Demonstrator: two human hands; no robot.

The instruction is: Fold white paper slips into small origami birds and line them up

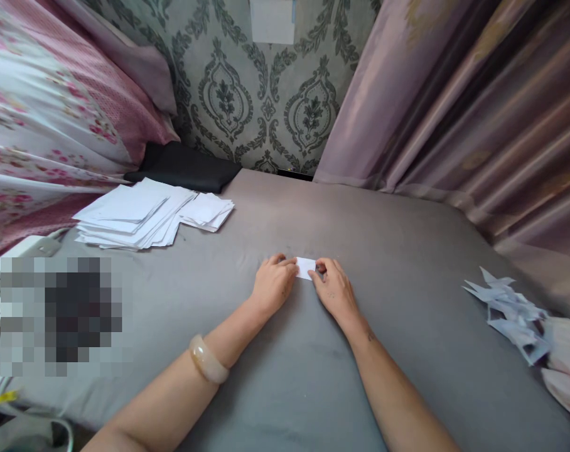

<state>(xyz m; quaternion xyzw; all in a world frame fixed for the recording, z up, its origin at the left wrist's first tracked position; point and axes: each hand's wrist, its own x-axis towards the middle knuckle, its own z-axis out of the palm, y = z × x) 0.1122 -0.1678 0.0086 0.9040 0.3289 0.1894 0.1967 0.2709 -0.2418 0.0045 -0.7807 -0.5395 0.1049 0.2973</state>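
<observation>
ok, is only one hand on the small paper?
No, the left hand and right hand both have fingers at the small paper, one hand at each side.

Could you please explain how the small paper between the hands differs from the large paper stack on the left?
The small paper covers much less area than the large paper stack. The left hand and right hand touch the small paper; neither touches the large paper stack. The small paper shows as one piece, while the large paper stack has many uneven layers. Both are white.
</observation>
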